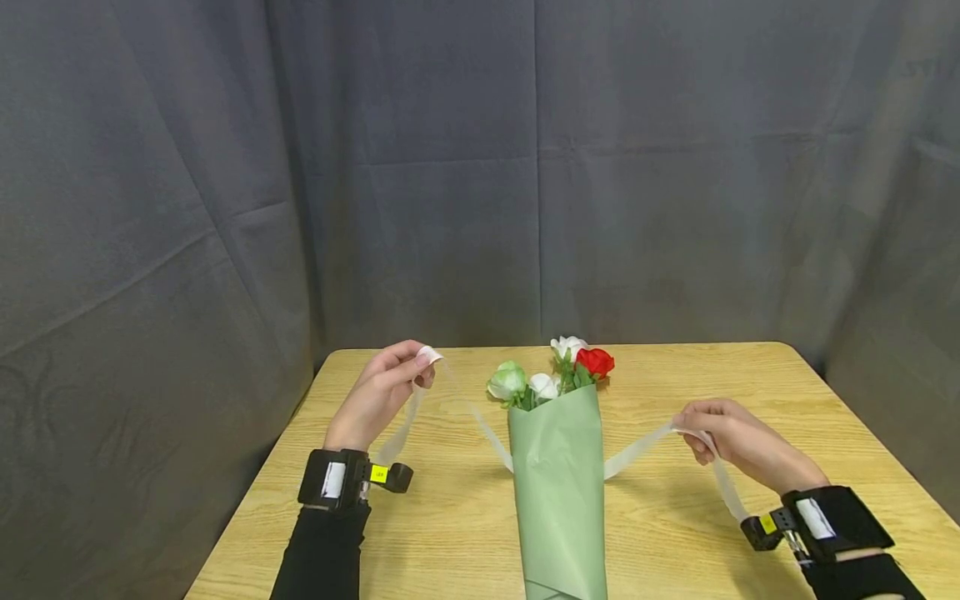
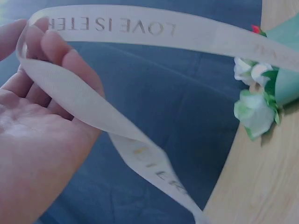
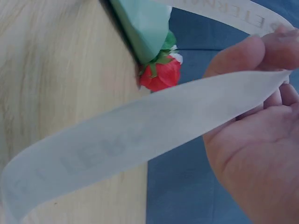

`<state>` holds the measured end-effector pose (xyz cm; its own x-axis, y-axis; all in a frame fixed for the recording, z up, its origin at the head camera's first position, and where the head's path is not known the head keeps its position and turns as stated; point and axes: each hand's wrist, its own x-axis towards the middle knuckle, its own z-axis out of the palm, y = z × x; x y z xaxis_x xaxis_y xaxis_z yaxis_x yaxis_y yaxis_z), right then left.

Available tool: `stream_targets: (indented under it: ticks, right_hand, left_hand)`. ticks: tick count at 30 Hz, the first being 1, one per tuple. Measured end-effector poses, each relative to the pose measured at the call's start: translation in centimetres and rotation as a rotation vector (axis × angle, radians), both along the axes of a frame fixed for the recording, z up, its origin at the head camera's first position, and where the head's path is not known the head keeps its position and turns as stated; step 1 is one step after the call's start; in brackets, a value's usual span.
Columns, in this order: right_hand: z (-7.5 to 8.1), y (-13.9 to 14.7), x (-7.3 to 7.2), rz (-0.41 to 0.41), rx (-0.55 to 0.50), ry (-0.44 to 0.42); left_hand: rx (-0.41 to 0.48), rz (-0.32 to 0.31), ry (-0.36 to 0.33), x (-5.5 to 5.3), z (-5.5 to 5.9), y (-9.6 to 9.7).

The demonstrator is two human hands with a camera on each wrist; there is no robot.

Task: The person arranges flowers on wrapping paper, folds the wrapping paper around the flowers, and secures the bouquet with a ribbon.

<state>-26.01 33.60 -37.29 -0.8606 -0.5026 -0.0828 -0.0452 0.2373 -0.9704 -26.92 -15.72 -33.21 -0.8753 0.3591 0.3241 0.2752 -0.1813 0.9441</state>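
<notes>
A bouquet wrapped in green paper (image 1: 558, 483) lies on the table, its flower heads pointing away from me. White ribbon (image 1: 637, 451) printed with lettering runs behind the wrap and comes out on both sides. To the left, my left hand (image 1: 386, 387) pinches one stretch of it between thumb and fingers, raised over the table. My right hand (image 1: 738, 442) pinches the other stretch, lower and to the right. From each hand a loose ribbon tail hangs down; the left wrist view shows the left tail (image 2: 84, 98) twisting, the right wrist view the right tail (image 3: 117, 135).
Red (image 1: 596, 362), white (image 1: 568, 347) and pale green (image 1: 507, 381) flowers stick out of the wrap's top. The wooden table (image 1: 450, 533) ends at a grey curtain (image 1: 450, 208) behind and on both sides. Black straps with small cameras sit on both wrists.
</notes>
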Motion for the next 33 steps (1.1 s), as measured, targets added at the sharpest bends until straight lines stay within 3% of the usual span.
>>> stream_targets:
  ticks: [10,17,27,33]
  right_hand:
    - [2.3,-1.5,0.6,-0.014,-0.026,0.146]
    - [3.0,-2.5,0.7,-0.046,-0.009,0.164]
    - [3.0,-3.2,0.8,-0.078,0.041,0.18]
    - [2.7,-3.4,0.8,-0.06,0.024,0.175]
  left_hand:
    - [-0.023,0.054,0.007,0.2,2.8,2.0]
    - [-0.134,0.119,0.067,0.0,5.0,3.1]
    - [-0.248,0.268,0.123,0.1,5.6,3.4]
    - [-0.238,0.239,0.131,0.0,5.5,3.3]
